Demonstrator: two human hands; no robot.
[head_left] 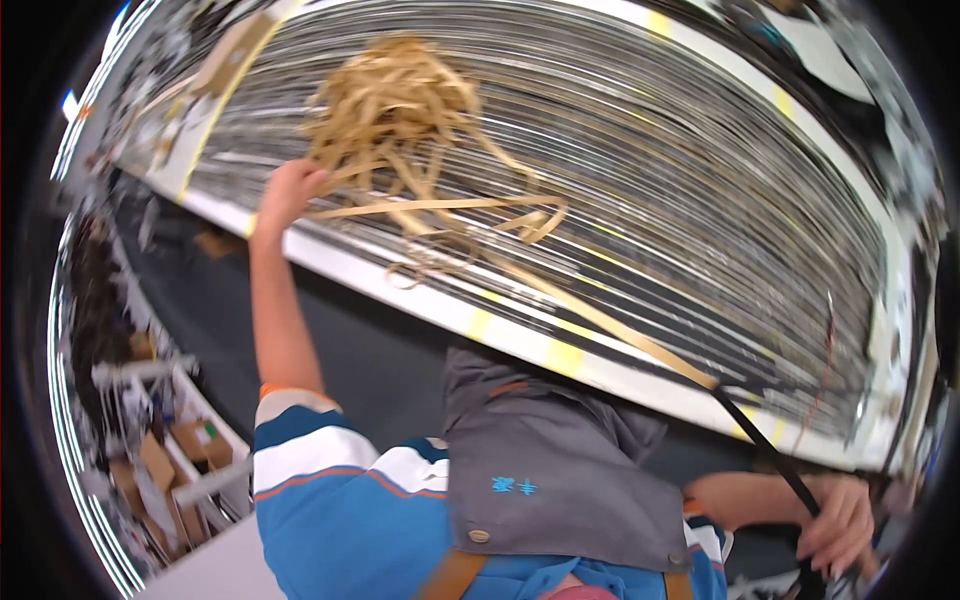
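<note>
A heap of flat tan strap (395, 100) lies in loose loops on the ribbed tabletop, and one length of it runs to the right. That length meets a black strap (750, 425) near the table's front edge. The black strap goes down to my right hand (840, 525), whose fingers are wrapped round it at the lower right. My left hand (292, 192) is at the heap's near left side, over the front edge. Its fingers are drawn together at the tan strands, somewhat blurred.
The long table (620, 200) is covered in close parallel strips and has a white rim (390, 285) with yellow marks. A cardboard piece (232, 55) lies at its far left. Below left stands a white rack (215, 485) with cardboard boxes (200, 440). My grey apron (560, 470) is close to the rim.
</note>
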